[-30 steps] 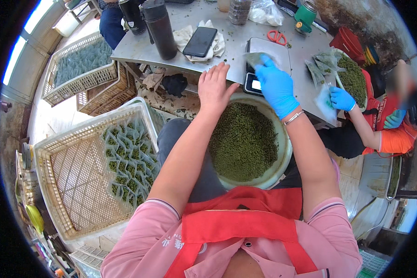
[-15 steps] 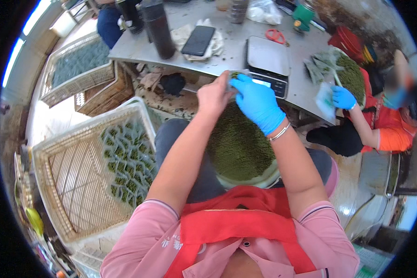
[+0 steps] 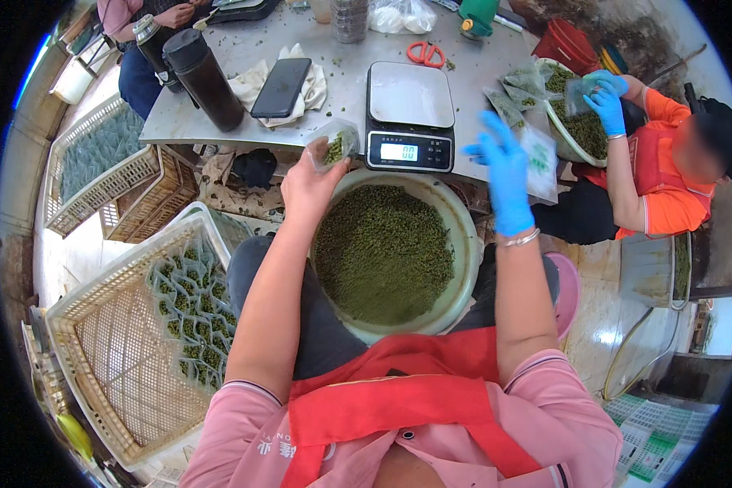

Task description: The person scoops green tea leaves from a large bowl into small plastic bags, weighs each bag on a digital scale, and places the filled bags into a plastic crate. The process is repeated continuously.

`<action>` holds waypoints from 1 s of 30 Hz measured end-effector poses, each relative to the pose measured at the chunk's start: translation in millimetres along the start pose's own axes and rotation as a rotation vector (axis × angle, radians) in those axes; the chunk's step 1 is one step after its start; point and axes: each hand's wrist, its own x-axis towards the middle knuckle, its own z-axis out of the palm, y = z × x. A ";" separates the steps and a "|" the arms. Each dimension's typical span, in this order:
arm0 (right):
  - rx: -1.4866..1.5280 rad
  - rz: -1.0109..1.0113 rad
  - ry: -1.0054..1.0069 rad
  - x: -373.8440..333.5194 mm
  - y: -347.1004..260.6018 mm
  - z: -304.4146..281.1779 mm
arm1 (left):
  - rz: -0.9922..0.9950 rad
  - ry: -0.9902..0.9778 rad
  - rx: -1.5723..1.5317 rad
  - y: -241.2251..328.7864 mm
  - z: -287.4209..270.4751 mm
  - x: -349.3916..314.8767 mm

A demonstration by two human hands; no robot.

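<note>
A small clear plastic bag (image 3: pixel 334 145) partly filled with green peppercorn-like berries is pinched in my bare left hand (image 3: pixel 307 180), near the table's front edge. My right hand (image 3: pixel 503 172), in a blue glove, is raised with its fingers apart and slightly blurred, and nothing shows in it. It is just left of a clear flat bag pack (image 3: pixel 542 161) at the table's edge. Between my hands stands a digital scale (image 3: pixel 410 154) with a bare silver pan. Below it, a round pale tub (image 3: pixel 462 285) of loose green berries sits between my legs.
At left, a plastic crate (image 3: pixel 110 285) holds rows of filled bags; another crate (image 3: pixel 98 180) stands behind it. On the metal table (image 3: pixel 333 73) are a dark flask (image 3: pixel 205 81), a phone (image 3: pixel 281 88) and red scissors (image 3: pixel 425 54). A gloved co-worker (image 3: pixel 659 171) handles a bag at right.
My right hand has come away from the bag and moved right, opening. My left hand keeps the bag, now left of the scale. The co-worker's two hands are now together at a bag.
</note>
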 end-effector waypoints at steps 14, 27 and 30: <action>-0.064 -0.064 0.092 33.8 -9.8 30.4 | 0.008 0.023 0.050 -3.8 -21.1 -8.5; -0.034 -0.086 -0.242 -91.9 2.5 60.1 | -0.421 0.347 0.658 -91.9 -343.9 -267.5; -0.081 -0.048 -0.569 -124.5 20.2 76.2 | -0.727 0.213 0.953 -140.2 -373.9 -342.3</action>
